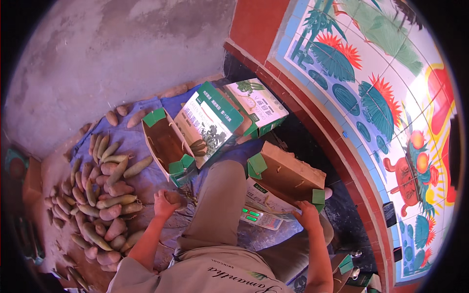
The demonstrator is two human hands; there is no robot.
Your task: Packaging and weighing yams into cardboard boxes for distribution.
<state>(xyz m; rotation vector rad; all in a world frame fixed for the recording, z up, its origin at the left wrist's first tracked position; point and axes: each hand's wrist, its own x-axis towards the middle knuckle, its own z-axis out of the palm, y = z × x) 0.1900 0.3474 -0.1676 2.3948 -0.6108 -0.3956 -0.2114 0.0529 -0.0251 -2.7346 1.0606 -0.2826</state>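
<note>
My left hand [165, 202] is closed around a brownish sweet potato [173, 198] just above the blue cloth, between my knee and the pile of sweet potatoes [100, 195]. My right hand [309, 215] grips the lower edge of an open cardboard box with green flaps [288, 176] that stands on a small digital scale [261, 218] beside my right leg. An empty open carton [167, 144] lies just beyond my left hand.
A printed green-and-white carton [212, 119] and a second one [256, 105] lie on the blue cloth [146, 176]. A red-edged tiled wall [371, 97] curves on the right. More cartons [349, 271] sit at lower right. Bare concrete floor [112, 53] lies beyond.
</note>
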